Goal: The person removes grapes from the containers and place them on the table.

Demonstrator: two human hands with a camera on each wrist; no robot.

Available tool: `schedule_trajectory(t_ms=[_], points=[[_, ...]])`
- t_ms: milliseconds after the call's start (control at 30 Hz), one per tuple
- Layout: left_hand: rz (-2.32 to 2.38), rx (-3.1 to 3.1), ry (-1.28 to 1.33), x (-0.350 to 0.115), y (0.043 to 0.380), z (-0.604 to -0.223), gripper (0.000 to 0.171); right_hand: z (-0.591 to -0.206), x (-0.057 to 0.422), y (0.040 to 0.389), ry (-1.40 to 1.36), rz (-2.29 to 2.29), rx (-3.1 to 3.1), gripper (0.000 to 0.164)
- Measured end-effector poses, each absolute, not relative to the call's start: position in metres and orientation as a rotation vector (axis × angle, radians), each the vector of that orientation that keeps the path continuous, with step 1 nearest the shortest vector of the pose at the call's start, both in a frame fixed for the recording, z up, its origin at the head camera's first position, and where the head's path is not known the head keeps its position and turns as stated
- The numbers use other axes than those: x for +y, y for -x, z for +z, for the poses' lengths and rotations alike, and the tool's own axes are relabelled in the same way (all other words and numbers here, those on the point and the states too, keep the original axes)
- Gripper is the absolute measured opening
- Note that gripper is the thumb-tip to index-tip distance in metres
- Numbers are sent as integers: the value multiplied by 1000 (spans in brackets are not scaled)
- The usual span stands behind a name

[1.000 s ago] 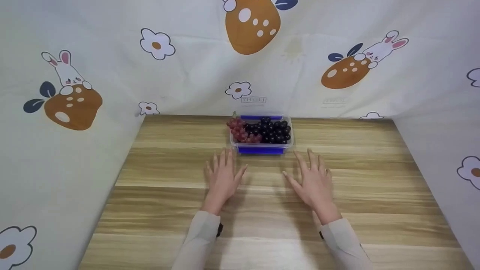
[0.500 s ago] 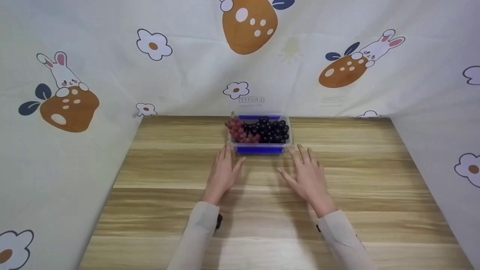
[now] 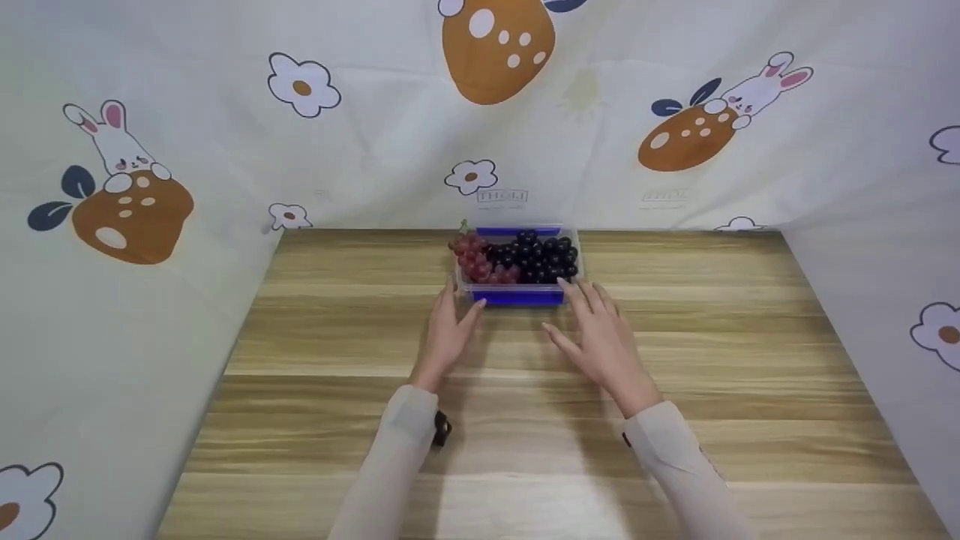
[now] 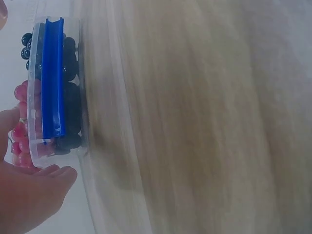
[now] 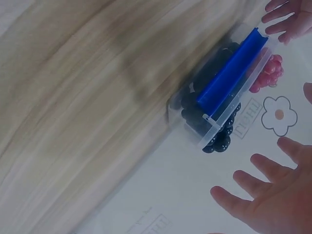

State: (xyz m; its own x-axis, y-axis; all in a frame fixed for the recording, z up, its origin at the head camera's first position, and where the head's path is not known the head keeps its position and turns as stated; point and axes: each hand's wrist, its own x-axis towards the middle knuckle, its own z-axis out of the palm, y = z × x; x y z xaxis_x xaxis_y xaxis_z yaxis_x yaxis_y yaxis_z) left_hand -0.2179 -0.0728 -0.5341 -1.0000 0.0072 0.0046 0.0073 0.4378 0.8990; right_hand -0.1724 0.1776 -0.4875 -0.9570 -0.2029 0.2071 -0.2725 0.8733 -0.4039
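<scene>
A clear plastic food container (image 3: 572,288) with blue clip flaps (image 3: 517,298) stands near the table's back edge. It is filled with red grapes (image 3: 474,259) on the left and black grapes (image 3: 536,259) across the middle and right. My left hand (image 3: 447,330) is at its front left corner, fingers extended along that side and thumb before the front flap. In the left wrist view the fingertips lie right at the container's end. My right hand (image 3: 604,341) reaches to the front right corner, fingers spread and straight. The right wrist view shows these fingers (image 5: 268,168) apart from the container.
The wooden tabletop (image 3: 517,450) stretches around the container. A pale cloth (image 3: 375,150) printed with rabbits, strawberries and flowers hangs behind and along both sides. A dark strap piece (image 3: 441,430) shows at the left wrist.
Both hands have moved forward and inward to the container's two front corners. The left fingers have drawn closer together. The container stays in place on the table.
</scene>
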Motion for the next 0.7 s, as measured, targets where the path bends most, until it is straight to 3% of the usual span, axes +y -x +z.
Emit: schedule_trajectory(t_ms=[700], points=[[-1640, -2615, 129, -70, 237, -541, 90, -488, 165, 193, -473, 797, -2812, 68]])
